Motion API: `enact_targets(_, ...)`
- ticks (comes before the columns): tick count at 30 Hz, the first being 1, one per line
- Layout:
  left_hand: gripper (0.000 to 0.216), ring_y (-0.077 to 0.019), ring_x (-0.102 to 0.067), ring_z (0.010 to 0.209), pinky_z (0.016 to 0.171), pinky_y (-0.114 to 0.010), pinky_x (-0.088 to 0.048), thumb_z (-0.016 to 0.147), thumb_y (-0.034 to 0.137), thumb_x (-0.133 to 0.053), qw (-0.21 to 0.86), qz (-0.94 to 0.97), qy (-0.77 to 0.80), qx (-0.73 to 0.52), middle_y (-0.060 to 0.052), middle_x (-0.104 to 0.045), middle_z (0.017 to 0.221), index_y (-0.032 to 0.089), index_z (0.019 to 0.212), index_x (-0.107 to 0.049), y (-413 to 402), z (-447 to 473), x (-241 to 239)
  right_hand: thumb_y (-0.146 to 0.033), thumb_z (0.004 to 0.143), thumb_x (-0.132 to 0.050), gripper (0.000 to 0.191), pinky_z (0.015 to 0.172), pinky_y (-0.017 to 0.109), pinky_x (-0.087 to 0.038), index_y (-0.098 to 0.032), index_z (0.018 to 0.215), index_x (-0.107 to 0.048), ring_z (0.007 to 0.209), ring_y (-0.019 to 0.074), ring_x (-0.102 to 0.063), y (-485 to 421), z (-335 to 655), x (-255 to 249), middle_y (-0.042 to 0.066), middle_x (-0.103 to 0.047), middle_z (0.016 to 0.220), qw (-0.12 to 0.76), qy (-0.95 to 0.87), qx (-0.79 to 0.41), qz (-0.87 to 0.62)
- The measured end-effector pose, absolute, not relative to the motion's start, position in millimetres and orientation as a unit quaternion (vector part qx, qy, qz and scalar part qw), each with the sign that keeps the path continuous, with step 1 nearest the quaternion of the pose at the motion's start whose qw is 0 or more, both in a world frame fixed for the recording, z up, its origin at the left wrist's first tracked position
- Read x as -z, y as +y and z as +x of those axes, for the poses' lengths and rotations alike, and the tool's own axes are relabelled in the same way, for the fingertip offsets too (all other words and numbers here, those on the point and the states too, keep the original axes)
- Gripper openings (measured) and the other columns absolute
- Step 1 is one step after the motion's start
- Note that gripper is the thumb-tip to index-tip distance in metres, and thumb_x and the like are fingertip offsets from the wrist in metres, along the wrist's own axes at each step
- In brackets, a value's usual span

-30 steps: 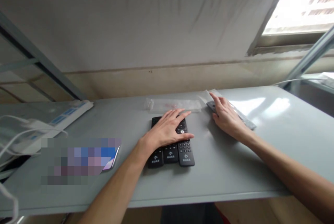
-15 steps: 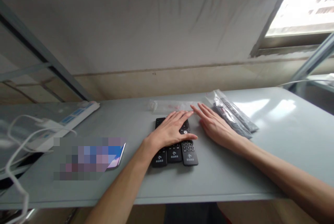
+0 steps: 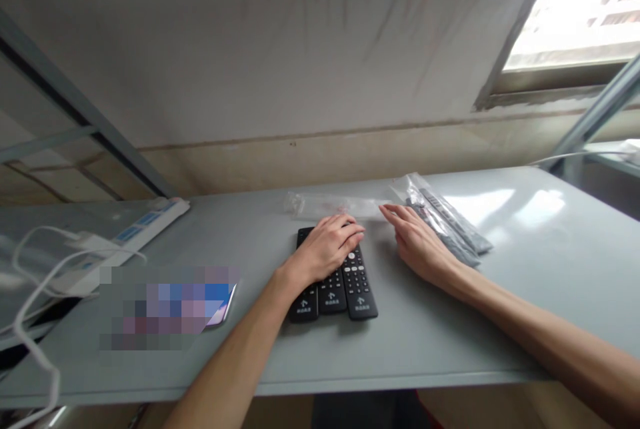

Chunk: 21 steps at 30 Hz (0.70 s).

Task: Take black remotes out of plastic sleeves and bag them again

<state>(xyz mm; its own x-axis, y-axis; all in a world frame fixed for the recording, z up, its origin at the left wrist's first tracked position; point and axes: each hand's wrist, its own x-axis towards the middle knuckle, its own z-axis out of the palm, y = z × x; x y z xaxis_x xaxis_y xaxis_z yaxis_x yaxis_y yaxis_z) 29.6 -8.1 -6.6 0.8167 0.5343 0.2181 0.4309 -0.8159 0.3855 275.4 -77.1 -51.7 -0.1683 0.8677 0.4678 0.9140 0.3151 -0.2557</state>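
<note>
Three black remote controls lie side by side on the grey table. My left hand rests on their upper halves, fingers bent and together, pressing down. My right hand lies flat on the table just right of the remotes, fingers stretched toward an empty clear plastic bag behind the remotes. Close to my right hand lie bagged remotes in clear plastic, touching the side of the hand.
A white power strip with white cables sits at the left. A phone lies near the blurred patch left of the remotes. A wall runs behind the table, and a window is at the upper right.
My right hand left the bagged remotes and moved left to the table beside the three remotes. My left hand's fingers curled in on the remotes.
</note>
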Motion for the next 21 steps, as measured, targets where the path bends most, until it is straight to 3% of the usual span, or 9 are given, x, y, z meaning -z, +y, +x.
enact_targets(4, 0.042, -0.024, -0.066, 0.114, 0.108, -0.043, -0.053, 0.115, 0.034, -0.033, 0.143, 0.932, 0.271, -0.192, -0.009, -0.069, 0.119, 0.019, 0.107, -0.072, -2.8, 28.7, 8.0, -0.005, 0.096, -0.041, 0.071, 0.123, 0.058, -0.047, -0.02, 0.165, -0.048, 0.154, 0.0325, -0.048, -79.6, 271.7, 45.5, 0.017, -0.054, 0.163, 0.289, -0.755, 0.042, -0.587)
enact_targets(7, 0.04, -0.0246, -0.066, 0.116, 0.109, -0.044, -0.053, 0.115, 0.035, -0.035, 0.141, 0.93, 0.276, -0.199, -0.009, -0.07, 0.12, 0.02, 0.113, -0.072, -0.3, 27.9, 10.4, -0.015, 0.104, -0.041, 0.06, 0.123, 0.062, -0.045, -0.017, 0.164, -0.05, 0.159, 0.036, -0.042, -79.9, 271.6, 49.9, 0.02, -0.051, 0.165, 0.234, -0.773, 0.032, -0.589)
enact_targets(10, 0.038, -0.0249, -0.066, 0.121, 0.112, -0.044, -0.051, 0.114, 0.036, -0.038, 0.145, 0.932, 0.268, -0.198, -0.009, -0.071, 0.121, 0.022, 0.118, -0.073, 1.2, 28.1, 13.5, -0.012, 0.103, -0.039, 0.06, 0.124, 0.059, -0.045, -0.011, 0.162, -0.052, 0.156, 0.0346, -0.046, -79.2, 274.4, 54.7, 0.02, -0.053, 0.163, 0.198, -0.784, 0.027, -0.588)
enact_targets(16, 0.041, -0.0256, -0.066, 0.128, 0.117, -0.045, -0.05, 0.114, 0.037, -0.037, 0.157, 0.93, 0.27, -0.193, -0.01, -0.072, 0.135, 0.02, 0.131, -0.071, 2.0, 28.4, 13.7, -0.003, 0.093, -0.04, 0.08, 0.126, 0.059, -0.043, -0.017, 0.171, -0.035, 0.159, 0.0313, -0.041, -79.6, 273.3, 43.2, 0.016, -0.045, 0.168, 0.256, -0.771, 0.019, -0.583)
enact_targets(19, 0.045, -0.0269, -0.059, 0.142, 0.124, -0.049, -0.045, 0.115, 0.038, -0.037, 0.172, 0.922, 0.281, -0.203, -0.01, -0.065, 0.151, 0.022, 0.15, -0.058, 0.0, 27.3, 10.1, -0.001, 0.093, -0.041, 0.088, 0.131, 0.057, -0.037, -0.023, 0.176, -0.021, 0.163, 0.0279, -0.032, -82.3, 268.5, 32.9, 0.011, -0.038, 0.174, 0.331, -0.76, 0.018, -0.559)
enact_targets(21, 0.053, -0.0276, -0.053, 0.151, 0.127, -0.053, -0.042, 0.114, 0.041, -0.04, 0.187, 0.914, 0.282, -0.225, -0.009, -0.053, 0.165, 0.029, 0.166, -0.038, -1.3, 26.3, 8.2, -0.001, 0.093, -0.042, 0.091, 0.133, 0.056, -0.032, -0.026, 0.176, -0.015, 0.164, 0.0268, -0.029, -85.2, 265.6, 26.7, 0.008, -0.033, 0.176, 0.366, -0.751, 0.01, -0.55)
